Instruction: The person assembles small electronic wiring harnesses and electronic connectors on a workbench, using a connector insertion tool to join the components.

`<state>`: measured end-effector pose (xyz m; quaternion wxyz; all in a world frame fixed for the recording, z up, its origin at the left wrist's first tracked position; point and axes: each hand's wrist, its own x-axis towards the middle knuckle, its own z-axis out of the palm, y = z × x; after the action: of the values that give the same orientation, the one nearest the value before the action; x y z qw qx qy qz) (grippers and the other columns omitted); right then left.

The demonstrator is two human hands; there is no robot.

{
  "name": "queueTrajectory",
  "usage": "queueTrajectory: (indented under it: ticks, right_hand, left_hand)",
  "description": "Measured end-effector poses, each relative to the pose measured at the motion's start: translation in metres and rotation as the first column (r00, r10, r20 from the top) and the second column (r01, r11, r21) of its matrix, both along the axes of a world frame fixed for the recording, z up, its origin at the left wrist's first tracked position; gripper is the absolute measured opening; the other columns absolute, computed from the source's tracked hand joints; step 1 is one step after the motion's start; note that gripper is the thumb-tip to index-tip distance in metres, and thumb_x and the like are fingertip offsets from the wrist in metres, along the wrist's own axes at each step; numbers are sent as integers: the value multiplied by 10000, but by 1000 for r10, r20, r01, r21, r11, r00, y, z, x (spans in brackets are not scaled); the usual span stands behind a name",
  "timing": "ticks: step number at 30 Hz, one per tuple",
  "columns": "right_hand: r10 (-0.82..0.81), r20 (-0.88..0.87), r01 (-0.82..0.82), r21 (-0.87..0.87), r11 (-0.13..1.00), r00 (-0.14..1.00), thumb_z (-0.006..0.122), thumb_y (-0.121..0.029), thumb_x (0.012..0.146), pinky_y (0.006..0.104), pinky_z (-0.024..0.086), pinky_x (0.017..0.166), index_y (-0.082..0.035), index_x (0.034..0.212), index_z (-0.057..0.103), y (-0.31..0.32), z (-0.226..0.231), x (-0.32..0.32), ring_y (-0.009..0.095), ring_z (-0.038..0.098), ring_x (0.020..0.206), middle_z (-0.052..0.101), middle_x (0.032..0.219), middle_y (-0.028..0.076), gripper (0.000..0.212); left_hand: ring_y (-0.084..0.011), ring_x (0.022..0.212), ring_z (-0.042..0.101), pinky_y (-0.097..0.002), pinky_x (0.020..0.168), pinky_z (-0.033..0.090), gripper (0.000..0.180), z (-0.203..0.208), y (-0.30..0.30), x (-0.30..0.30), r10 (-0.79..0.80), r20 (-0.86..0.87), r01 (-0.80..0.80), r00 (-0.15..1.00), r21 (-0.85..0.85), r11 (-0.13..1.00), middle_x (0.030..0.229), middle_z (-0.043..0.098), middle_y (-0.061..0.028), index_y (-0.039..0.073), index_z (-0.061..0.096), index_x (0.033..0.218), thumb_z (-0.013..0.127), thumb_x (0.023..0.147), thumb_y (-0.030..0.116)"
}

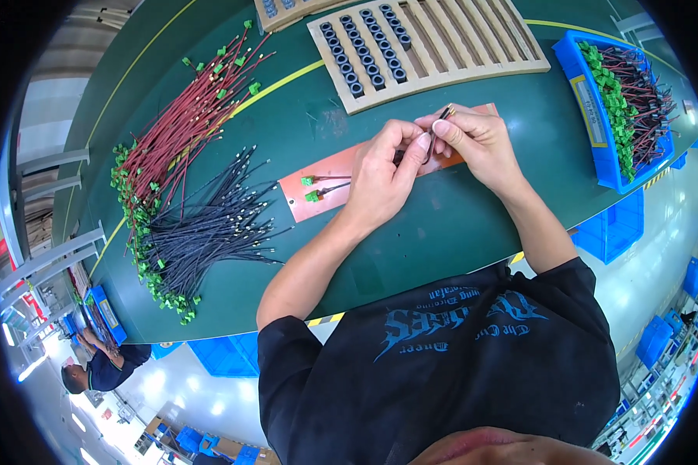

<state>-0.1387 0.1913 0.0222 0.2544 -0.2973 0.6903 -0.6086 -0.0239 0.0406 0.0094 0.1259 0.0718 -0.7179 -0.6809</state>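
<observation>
Over a copper-coloured board on the green table, my left hand and my right hand meet, fingers closed in a pinch on a red cable and a black cable. The cables' green connectors stick out to the left of my left hand, above the board. Metal-tipped cable ends show at the fingertips of my right hand. A small dark piece sits at my left fingers, mostly covered, so its shape is unclear. My fingers hide the middle of the cables.
To the left lie a pile of red cables and a pile of black cables, with green connectors. A wooden rack holding black rings stands beyond the board. At right is a blue bin of cables. Another person works at lower left.
</observation>
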Motion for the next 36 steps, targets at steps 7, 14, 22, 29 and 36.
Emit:
queueTrajectory:
  ticks: [7, 14, 22, 29, 36]
  right_hand:
    - [-26, -74, 26, 0, 1000, 997, 655, -183, 1007, 236, 496, 577, 22, 816, 736, 0, -3, -4, 65, 618, 659, 747, 822, 56, 292]
    - [-14, -123, 11, -31, 999, 992, 658, -169, 1006, 237, 499, 561, 5, 927, 780, -2, 0, -4, 79, 642, 656, 696, 738, 40, 226]
    - [-68, -325, 69, -10, 998, 943, 669, -150, 992, 257, 513, 654, 9, 948, 771, 6, -3, -1, 113, 662, 725, 712, 827, 62, 194]
    - [-101, -564, 160, 56, 986, 820, 711, -101, 939, 339, 453, 710, 17, 833, 699, 18, -15, -9, 233, 633, 766, 681, 818, 110, 160]
    - [-182, -599, 160, -91, 983, 779, 740, -85, 912, 344, 438, 705, 13, 791, 661, 21, -14, -5, 232, 593, 727, 646, 777, 100, 175]
  left_hand:
    - [-128, 768, 638, -291, 679, 539, 132, 7, -3, 1, -32, 77, 29, 997, 40, 999, 869, 680, -72, -13, 592, 990, 622, 1025, 111]
    - [-125, 824, 662, -274, 747, 553, 195, 4, -8, 0, -64, 61, 62, 996, 27, 998, 872, 664, -43, -1, 598, 1129, 668, 1008, 135]
    - [-191, 994, 718, -331, 920, 579, 563, 7, -26, 23, -23, 143, 69, 989, -321, 944, 1081, 725, -100, 37, 527, 1354, 793, 858, 26]
    - [-165, 959, 721, -312, 847, 593, 508, 1, -26, 24, 15, 58, 6, 998, -340, 940, 1068, 742, -96, 46, 554, 1306, 786, 856, 5]
    - [-161, 972, 714, -306, 863, 585, 503, 0, -27, 24, 19, 88, 8, 996, -302, 953, 1073, 740, -91, 52, 524, 1290, 777, 860, -14]
